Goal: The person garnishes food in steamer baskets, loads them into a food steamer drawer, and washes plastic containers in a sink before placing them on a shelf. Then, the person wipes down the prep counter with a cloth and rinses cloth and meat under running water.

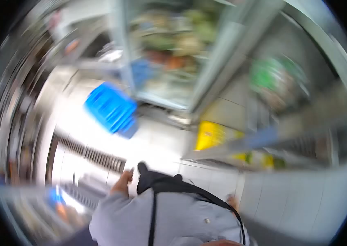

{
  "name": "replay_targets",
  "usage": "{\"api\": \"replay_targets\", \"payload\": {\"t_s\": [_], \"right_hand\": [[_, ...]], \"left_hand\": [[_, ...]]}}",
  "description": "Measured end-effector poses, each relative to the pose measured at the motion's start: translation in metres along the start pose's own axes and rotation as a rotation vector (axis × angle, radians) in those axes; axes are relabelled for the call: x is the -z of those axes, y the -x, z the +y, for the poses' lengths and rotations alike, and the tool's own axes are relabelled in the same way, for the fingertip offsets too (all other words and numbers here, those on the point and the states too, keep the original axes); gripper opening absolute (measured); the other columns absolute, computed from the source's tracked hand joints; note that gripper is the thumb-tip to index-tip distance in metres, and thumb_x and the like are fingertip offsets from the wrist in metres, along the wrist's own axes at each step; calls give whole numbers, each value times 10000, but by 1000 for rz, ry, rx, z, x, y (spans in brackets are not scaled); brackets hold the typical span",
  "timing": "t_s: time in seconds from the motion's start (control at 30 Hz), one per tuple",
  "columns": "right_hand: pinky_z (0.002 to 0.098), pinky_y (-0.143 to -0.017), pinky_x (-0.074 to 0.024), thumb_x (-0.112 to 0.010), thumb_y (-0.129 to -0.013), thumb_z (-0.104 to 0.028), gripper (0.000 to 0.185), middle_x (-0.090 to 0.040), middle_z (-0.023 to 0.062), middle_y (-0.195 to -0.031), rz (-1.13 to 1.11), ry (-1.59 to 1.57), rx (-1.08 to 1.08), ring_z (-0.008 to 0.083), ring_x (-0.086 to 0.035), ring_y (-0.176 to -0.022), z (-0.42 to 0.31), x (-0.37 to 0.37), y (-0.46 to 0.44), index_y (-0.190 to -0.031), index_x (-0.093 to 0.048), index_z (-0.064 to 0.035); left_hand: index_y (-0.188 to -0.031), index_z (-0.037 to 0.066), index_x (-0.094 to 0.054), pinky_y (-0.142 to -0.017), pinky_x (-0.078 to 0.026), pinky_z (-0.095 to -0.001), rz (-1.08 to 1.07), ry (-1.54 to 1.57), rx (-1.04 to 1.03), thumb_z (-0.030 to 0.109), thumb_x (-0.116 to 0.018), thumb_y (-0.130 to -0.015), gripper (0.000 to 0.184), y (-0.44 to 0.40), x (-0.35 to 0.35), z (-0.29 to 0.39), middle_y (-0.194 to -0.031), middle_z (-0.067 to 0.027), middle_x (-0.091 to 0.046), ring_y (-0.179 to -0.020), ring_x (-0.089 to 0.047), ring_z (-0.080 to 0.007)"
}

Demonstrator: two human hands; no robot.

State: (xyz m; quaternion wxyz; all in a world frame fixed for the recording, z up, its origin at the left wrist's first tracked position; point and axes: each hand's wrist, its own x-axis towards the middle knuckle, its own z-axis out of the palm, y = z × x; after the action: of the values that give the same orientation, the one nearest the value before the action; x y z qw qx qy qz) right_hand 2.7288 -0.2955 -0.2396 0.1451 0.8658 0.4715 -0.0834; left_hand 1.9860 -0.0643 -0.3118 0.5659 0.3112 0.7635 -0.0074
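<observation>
My left hand [128, 175] hangs at my side beside my dark trousers, above the pale floor. Its fingers look curled, and a small dark bit shows at their tip; what it is, I cannot make out. My right hand [232, 201] is low on the other side, partly behind the black strap [219, 202] and smeared by motion, so its fingers do not show clearly. A blue plastic crate [110, 107] sits on the floor ahead of me, apart from both hands.
A glass-fronted cabinet [169, 88] with blurred vegetables stands ahead. To the right, a metal shelf [304, 119] carries a green-and-clear bag [278, 80]; a yellow package [210, 135] lies low beside it. A floor drain grate [91, 153] runs left of my feet.
</observation>
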Motion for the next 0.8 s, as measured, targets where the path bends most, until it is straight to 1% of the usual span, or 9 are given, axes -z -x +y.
{"api": "replay_targets", "payload": {"t_s": [0.1,0.13,0.17,0.27,0.37,0.5,0.53,0.63,0.8], "right_hand": [[453,-935,-438,-515,-922,-245,420,-591,242,-1145,-426,-233,237,339,-565,-1089,-121,-3,20,-1261,-515,5],[457,-919,-445,-515,-916,-238,411,-599,242,-1124,-473,-253,304,347,-572,-1071,-159,8,14,-1247,-522,6],[461,-903,-451,-515,-909,-231,402,-607,241,-1103,-499,-246,371,356,-580,-1053,-197,21,8,-1233,-530,6],[472,-855,-471,-515,-889,-211,376,-631,240,-1040,-466,-161,585,380,-601,-999,-308,56,-17,-1191,-553,9],[484,-807,-491,-516,-868,-191,351,-655,238,-977,-400,-86,759,405,-623,-945,-413,87,-33,-1149,-576,11],[474,-829,-483,-536,-841,-196,304,-647,249,-1011,-363,-98,948,416,-617,-975,-532,115,-57,-1057,-611,6],[464,-859,-476,-547,-834,-202,306,-645,240,-1040,-330,-211,881,400,-611,-1006,-559,116,-48,-1053,-619,-1],[445,-899,-468,-561,-825,-208,309,-642,231,-1071,-390,-275,805,383,-604,-1039,-658,139,-25,-1049,-629,-7],[429,-929,-461,-561,-833,-219,325,-639,224,-1098,-560,-40,1109,372,-596,-1060,-824,139,-9,-1082,-630,-22]], "left_hand": [[-844,-59,-647,-496,-504,-421,187,180,83,567,-506,-898,644,7,3,-44,-738,-189,-624,-570,-612,-292],[-609,-8,-510,-447,-464,-400,190,211,12,548,-478,-924,639,47,27,-21,-543,-138,-506,-480,-546,-258],[-920,-60,-651,-528,-525,-438,105,155,95,537,-479,-911,621,37,40,-18,-891,-225,-661,-697,-659,-335],[-996,-60,-659,-769,-515,-478,123,12,-183,537,-422,-926,646,50,82,-28,-1068,-276,-632,-939,-637,-402],[-1065,-44,-656,-977,-425,-456,215,-62,-210,544,-397,-935,655,11,112,-74,-1156,-278,-599,-1118,-556,-431],[-989,-61,-665,-900,-468,-469,83,70,-99,575,-415,-920,687,18,215,-104,-1067,-287,-629,-1050,-595,-421],[-959,-58,-667,-873,-477,-467,337,-16,-194,566,-436,-914,667,-4,230,-119,-1021,-293,-636,-1018,-605,-424],[-1021,-9,-652,-794,-496,-437,577,159,-290,544,-443,-933,598,12,312,-114,-966,-242,-666,-898,-653,-364],[-1061,1,-632,-627,-493,-366,593,616,-227,525,-467,-933,564,5,415,-151,-843,-136,-653,-742,-621,-225]]}}
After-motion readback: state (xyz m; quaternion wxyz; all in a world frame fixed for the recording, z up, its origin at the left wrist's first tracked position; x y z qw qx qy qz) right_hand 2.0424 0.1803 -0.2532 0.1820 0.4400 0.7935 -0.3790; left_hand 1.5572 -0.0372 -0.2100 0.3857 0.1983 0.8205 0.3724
